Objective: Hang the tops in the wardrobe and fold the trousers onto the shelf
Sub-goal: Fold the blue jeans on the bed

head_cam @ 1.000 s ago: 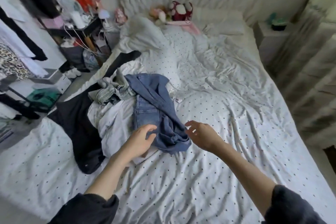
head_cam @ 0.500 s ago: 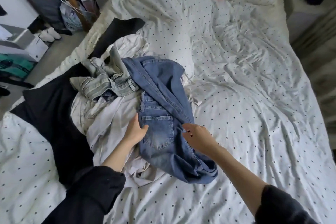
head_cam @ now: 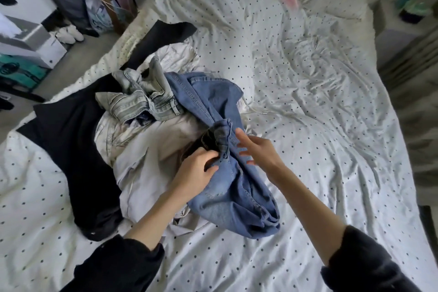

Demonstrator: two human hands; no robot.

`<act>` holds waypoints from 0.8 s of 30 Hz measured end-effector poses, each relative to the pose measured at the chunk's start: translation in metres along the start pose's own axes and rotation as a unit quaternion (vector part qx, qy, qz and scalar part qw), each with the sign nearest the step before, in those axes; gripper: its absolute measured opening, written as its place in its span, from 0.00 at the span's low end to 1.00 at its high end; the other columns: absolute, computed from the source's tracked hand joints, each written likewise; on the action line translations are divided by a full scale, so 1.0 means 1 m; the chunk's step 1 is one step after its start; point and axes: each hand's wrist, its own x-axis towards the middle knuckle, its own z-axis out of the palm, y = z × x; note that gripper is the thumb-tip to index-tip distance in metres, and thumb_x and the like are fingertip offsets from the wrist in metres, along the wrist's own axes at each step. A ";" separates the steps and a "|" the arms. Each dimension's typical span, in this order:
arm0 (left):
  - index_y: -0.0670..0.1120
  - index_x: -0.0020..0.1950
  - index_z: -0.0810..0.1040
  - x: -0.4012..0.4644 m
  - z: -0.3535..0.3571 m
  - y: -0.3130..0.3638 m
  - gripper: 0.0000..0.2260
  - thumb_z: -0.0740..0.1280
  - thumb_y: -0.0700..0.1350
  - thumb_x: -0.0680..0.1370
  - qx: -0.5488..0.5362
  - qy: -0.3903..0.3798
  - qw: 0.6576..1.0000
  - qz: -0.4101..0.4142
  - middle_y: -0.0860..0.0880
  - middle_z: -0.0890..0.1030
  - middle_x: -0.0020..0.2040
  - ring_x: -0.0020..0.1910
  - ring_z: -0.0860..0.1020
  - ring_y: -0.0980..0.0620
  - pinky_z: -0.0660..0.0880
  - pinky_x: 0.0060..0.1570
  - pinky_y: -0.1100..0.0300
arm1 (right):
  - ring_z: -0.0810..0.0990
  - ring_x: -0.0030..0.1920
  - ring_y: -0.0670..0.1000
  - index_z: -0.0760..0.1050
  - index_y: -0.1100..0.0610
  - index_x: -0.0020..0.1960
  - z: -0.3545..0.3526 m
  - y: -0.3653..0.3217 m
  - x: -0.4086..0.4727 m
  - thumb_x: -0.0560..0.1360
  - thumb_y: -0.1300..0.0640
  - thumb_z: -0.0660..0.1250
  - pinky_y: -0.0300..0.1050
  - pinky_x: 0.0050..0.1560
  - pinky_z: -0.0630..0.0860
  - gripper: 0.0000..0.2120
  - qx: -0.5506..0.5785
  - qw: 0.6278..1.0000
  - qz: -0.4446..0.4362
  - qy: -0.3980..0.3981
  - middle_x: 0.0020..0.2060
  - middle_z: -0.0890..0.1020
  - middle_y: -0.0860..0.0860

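Head view: our left hand (head_cam: pixel 199 168) pinches the crumpled blue denim jeans' (head_cam: pixel 227 149) bunched waist atop the bed's clothes pile, legs trailing away from us, right hand (head_cam: pixel 257 152) spread alongside.

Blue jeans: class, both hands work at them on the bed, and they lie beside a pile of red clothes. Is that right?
Not quite. The head view shows the blue jeans beside black, white and grey clothes, not red. Both hands, left and right, do work at them on the bed.

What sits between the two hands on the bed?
A bunched fold of the blue jeans, gripped by the left hand; right hand beside it, in the head view.
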 end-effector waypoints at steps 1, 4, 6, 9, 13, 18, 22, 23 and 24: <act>0.41 0.57 0.80 -0.004 0.000 0.009 0.12 0.70 0.38 0.74 0.007 -0.011 1.000 0.015 0.43 0.79 0.52 0.51 0.78 0.42 0.72 0.52 0.57 | 0.77 0.54 0.65 0.73 0.71 0.57 -0.003 -0.004 -0.004 0.71 0.36 0.65 0.53 0.50 0.76 0.37 -0.014 1.000 -0.004 -0.005 0.54 0.77 0.67; 0.45 0.58 0.81 -0.015 0.006 0.038 0.12 0.68 0.39 0.75 0.013 -0.028 0.998 0.060 0.47 0.79 0.58 0.55 0.78 0.44 0.72 0.54 0.55 | 0.80 0.40 0.56 0.78 0.69 0.52 -0.010 -0.011 -0.016 0.72 0.46 0.70 0.42 0.39 0.72 0.25 -0.057 0.998 -0.020 0.020 0.43 0.82 0.64; 0.47 0.59 0.81 -0.023 0.013 0.057 0.13 0.67 0.40 0.76 0.019 -0.035 0.995 0.094 0.48 0.79 0.59 0.55 0.78 0.47 0.70 0.52 0.65 | 0.77 0.37 0.51 0.80 0.67 0.48 -0.020 -0.010 -0.023 0.73 0.56 0.70 0.41 0.38 0.71 0.13 -0.045 0.997 -0.020 0.063 0.36 0.80 0.57; 0.49 0.63 0.79 -0.029 0.020 0.068 0.15 0.68 0.44 0.76 0.055 -0.015 0.991 0.119 0.50 0.79 0.59 0.57 0.76 0.48 0.69 0.59 0.58 | 0.77 0.39 0.54 0.79 0.68 0.45 -0.045 -0.002 -0.032 0.72 0.62 0.67 0.48 0.44 0.76 0.08 -0.045 0.993 -0.013 0.111 0.36 0.79 0.57; 0.49 0.74 0.63 -0.025 0.010 0.056 0.34 0.72 0.52 0.72 0.144 0.052 0.988 0.022 0.46 0.65 0.70 0.69 0.64 0.44 0.63 0.66 0.46 | 0.81 0.44 0.57 0.81 0.60 0.45 -0.092 0.007 -0.054 0.71 0.64 0.69 0.55 0.50 0.80 0.04 0.026 0.988 -0.018 0.148 0.42 0.83 0.60; 0.51 0.77 0.40 -0.003 -0.008 0.044 0.48 0.72 0.52 0.72 0.146 -0.109 0.970 -0.163 0.45 0.50 0.78 0.75 0.54 0.44 0.62 0.68 0.43 | 0.77 0.38 0.52 0.80 0.66 0.46 -0.147 0.004 -0.077 0.71 0.65 0.70 0.52 0.44 0.78 0.06 0.007 0.983 -0.076 0.168 0.37 0.80 0.57; 0.50 0.78 0.48 0.007 0.005 0.062 0.45 0.75 0.45 0.70 0.057 -0.108 0.984 -0.130 0.46 0.60 0.75 0.72 0.63 0.46 0.64 0.68 0.46 | 0.76 0.39 0.52 0.80 0.65 0.43 -0.188 -0.001 -0.096 0.72 0.65 0.69 0.48 0.43 0.76 0.02 -0.042 0.976 -0.115 0.180 0.38 0.81 0.63; 0.49 0.78 0.48 0.010 0.008 0.068 0.46 0.75 0.44 0.70 0.020 -0.092 0.986 -0.136 0.45 0.60 0.76 0.72 0.63 0.46 0.63 0.69 0.48 | 0.76 0.39 0.51 0.79 0.62 0.41 -0.198 -0.003 -0.101 0.73 0.65 0.69 0.43 0.41 0.74 0.02 -0.052 0.975 -0.128 0.174 0.37 0.80 0.61; 0.48 0.78 0.46 0.015 0.011 0.076 0.47 0.75 0.43 0.70 -0.025 -0.085 0.985 -0.149 0.46 0.58 0.76 0.73 0.60 0.47 0.61 0.70 0.51 | 0.77 0.39 0.51 0.79 0.61 0.41 -0.210 -0.005 -0.108 0.73 0.66 0.68 0.37 0.39 0.73 0.04 -0.057 0.974 -0.140 0.169 0.37 0.80 0.57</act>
